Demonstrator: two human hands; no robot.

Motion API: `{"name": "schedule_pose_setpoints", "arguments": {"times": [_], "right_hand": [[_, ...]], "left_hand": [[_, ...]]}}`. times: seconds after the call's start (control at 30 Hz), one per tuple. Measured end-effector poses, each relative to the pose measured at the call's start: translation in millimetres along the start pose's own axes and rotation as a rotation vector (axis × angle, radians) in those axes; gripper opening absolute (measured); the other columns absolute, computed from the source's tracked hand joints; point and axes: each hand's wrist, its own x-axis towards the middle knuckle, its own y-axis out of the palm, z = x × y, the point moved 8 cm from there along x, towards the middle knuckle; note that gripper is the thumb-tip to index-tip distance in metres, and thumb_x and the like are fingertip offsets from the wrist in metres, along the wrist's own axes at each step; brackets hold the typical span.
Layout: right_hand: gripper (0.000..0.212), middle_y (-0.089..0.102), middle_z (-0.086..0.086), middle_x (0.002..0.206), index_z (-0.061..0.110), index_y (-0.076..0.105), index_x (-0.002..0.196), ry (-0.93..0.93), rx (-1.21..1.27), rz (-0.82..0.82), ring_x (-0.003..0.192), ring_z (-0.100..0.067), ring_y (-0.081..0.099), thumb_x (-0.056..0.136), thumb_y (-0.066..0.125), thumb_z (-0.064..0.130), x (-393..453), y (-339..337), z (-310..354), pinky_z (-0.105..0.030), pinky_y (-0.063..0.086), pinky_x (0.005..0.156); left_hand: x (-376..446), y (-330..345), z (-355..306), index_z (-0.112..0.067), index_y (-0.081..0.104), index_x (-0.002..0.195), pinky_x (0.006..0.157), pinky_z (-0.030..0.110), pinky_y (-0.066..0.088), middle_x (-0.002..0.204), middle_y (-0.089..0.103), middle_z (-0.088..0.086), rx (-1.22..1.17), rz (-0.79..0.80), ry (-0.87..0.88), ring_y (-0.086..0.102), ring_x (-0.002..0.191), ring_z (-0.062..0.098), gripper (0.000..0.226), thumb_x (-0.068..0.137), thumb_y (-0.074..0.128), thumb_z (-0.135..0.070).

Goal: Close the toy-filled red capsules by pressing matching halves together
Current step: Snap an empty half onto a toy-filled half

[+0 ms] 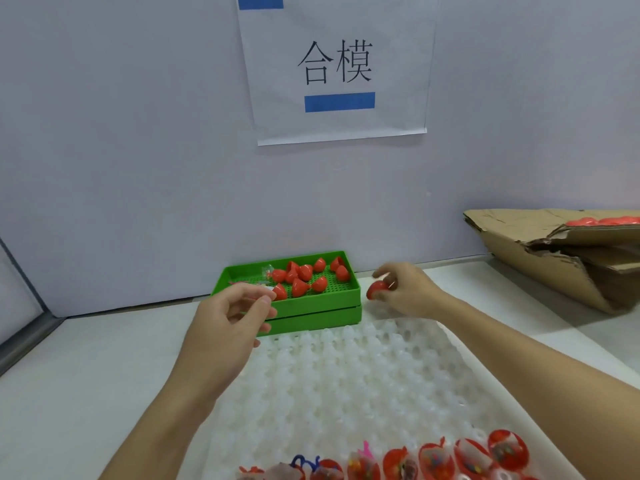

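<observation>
A row of open red capsule halves (436, 460), each holding a small wrapped toy, sits along the near edge of a white dimpled tray (346, 382) on the worktop (104, 358). Beyond them, the right hand (405, 289) curls its fingers around a red capsule (377, 289), holding it just right of a green tray (311, 306). The left hand (232, 317) hovers at the green tray's near left corner, thumb and forefinger pinched together; what they hold cannot be made out. Loose red capsule halves (304, 277) and a small clear packet (268, 271) lie scattered in the green tray, which stands against a pale wall. A paper sign (336, 67) with two printed characters hangs above. A torn cardboard box (561, 251) holding more red pieces rests at far right.
</observation>
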Motion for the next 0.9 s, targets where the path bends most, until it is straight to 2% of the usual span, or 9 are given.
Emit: {"name": "schedule_pose_setpoints", "arguments": {"times": [0.17, 0.27, 0.33, 0.4, 0.5, 0.6, 0.7, 0.8, 0.9], "right_hand": [[0.035, 0.072, -0.003, 0.09, 0.008, 0.072, 0.098, 0.254, 0.704, -0.2, 0.076, -0.015, 0.071, 0.086, 0.076, 0.041, -12, -30, -27, -0.024, 0.055, 0.066], [0.034, 0.066, -0.009, 0.074, 0.002, 0.06, 0.085, 0.47, 1.103, -0.485, 0.063, -0.016, 0.067, 0.088, 0.075, 0.033, -20, -56, -48, -0.025, 0.058, 0.072], [0.035, 0.067, -0.009, 0.088, 0.002, 0.056, 0.103, 0.533, 1.291, -0.591, 0.065, -0.016, 0.068, 0.092, 0.071, 0.032, -20, -75, -48, -0.023, 0.058, 0.064], [0.043, 0.063, -0.008, 0.116, 0.003, 0.049, 0.129, 0.458, 1.449, -0.611, 0.067, -0.014, 0.065, 0.098, 0.063, 0.029, -11, -102, -39, -0.018, 0.054, 0.05], [0.054, 0.047, -0.016, 0.144, 0.001, 0.033, 0.146, 0.387, 1.662, -0.747, 0.066, -0.017, 0.062, 0.102, 0.056, 0.024, -4, -144, -40, -0.016, 0.048, 0.042], [0.045, 0.047, -0.018, 0.145, 0.007, 0.04, 0.144, 0.435, 1.715, -0.781, 0.07, -0.023, 0.064, 0.103, 0.054, 0.021, -10, -155, -48, -0.019, 0.049, 0.041], [0.045, 0.044, -0.022, 0.145, 0.004, 0.038, 0.147, 0.463, 1.608, -0.661, 0.092, -0.027, 0.066, 0.104, 0.05, 0.01, -16, -148, -45, -0.019, 0.05, 0.043], [0.034, 0.053, -0.018, 0.138, -0.003, 0.045, 0.135, 0.442, 1.518, -0.558, 0.079, -0.022, 0.066, 0.102, 0.048, -0.002, -27, -137, -34, -0.017, 0.052, 0.045], [0.016, 0.064, -0.013, 0.111, -0.002, 0.053, 0.116, 0.397, 1.395, -0.414, 0.076, -0.016, 0.065, 0.101, 0.049, -0.001, -42, -115, -17, -0.013, 0.054, 0.052]], "left_hand": [[-2, -2, -4, -0.027, 0.074, 0.09, 0.065, 0.026, 0.049, 0.084, 0.075, -0.01, -0.007, -0.005, 0.025, 0.069, 0.078, 0.001, 0.019, 0.097, 0.06, -0.016], [-3, 1, -8, -0.031, 0.075, 0.084, 0.072, 0.03, 0.051, 0.088, 0.075, -0.012, -0.009, -0.006, 0.025, 0.069, 0.085, -0.002, 0.023, 0.096, 0.061, -0.017], [-3, 0, -9, -0.036, 0.075, 0.083, 0.078, 0.033, 0.052, 0.09, 0.075, -0.014, -0.001, -0.015, 0.028, 0.068, 0.089, -0.002, 0.025, 0.095, 0.061, -0.02], [-3, -1, -12, -0.039, 0.074, 0.084, 0.081, 0.034, 0.052, 0.091, 0.075, -0.015, 0.002, -0.024, 0.046, 0.067, 0.092, 0.0, 0.024, 0.094, 0.062, -0.022], [-4, -4, -18, -0.04, 0.073, 0.085, 0.072, 0.029, 0.051, 0.09, 0.075, -0.012, -0.046, -0.051, 0.084, 0.067, 0.087, -0.001, 0.023, 0.093, 0.063, -0.021], [-3, -7, -20, -0.039, 0.073, 0.084, 0.069, 0.029, 0.05, 0.088, 0.075, -0.01, -0.099, -0.073, 0.09, 0.068, 0.085, 0.0, 0.028, 0.096, 0.059, -0.017], [-2, -10, -19, -0.036, 0.074, 0.084, 0.069, 0.031, 0.05, 0.086, 0.075, -0.009, -0.116, -0.079, 0.081, 0.068, 0.083, 0.001, 0.03, 0.097, 0.057, -0.016], [-1, -10, -18, -0.037, 0.074, 0.084, 0.069, 0.031, 0.05, 0.087, 0.075, -0.009, -0.114, -0.068, 0.08, 0.069, 0.082, 0.002, 0.031, 0.098, 0.057, -0.016], [-1, -7, -19, -0.037, 0.075, 0.083, 0.068, 0.028, 0.05, 0.089, 0.075, -0.009, -0.088, -0.024, 0.076, 0.069, 0.084, 0.002, 0.03, 0.097, 0.058, -0.016]]}}
